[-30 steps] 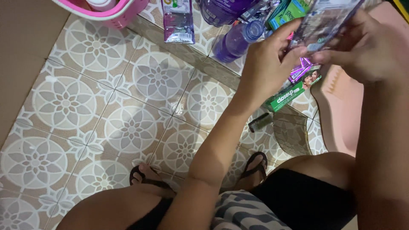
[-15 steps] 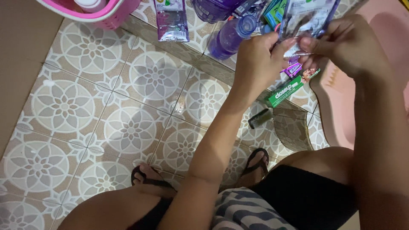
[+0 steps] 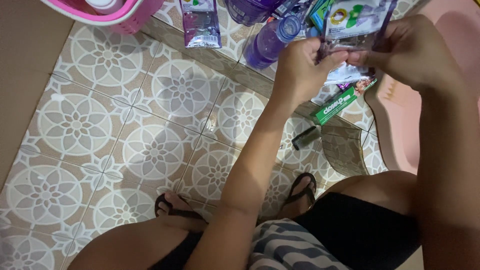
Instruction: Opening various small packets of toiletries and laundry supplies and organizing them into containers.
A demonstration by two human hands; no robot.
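A pink basket [image 3: 131, 15] sits on the tiled floor [image 3: 150, 145], then a purple pouch [image 3: 200, 25] and purple bottle [image 3: 270, 42]. The left hand [image 3: 299, 70] and right hand [image 3: 412, 50] both pinch a purple sachet [image 3: 356, 17] held above a green box [image 3: 340, 106].

Glossy plastic sachet [image 3: 356, 20], translucent plastic bottle [image 3: 267, 42], smooth glazed floor tiles [image 3: 150, 150].

Pink basket [image 3: 131, 15] cut off above.

Purple sachet [image 3: 354, 20], purple bottle [image 3: 270, 42], pink basket [image 3: 131, 14], green box [image 3: 336, 106], beige floral-patterned tiles [image 3: 150, 145], perhaps greyish.
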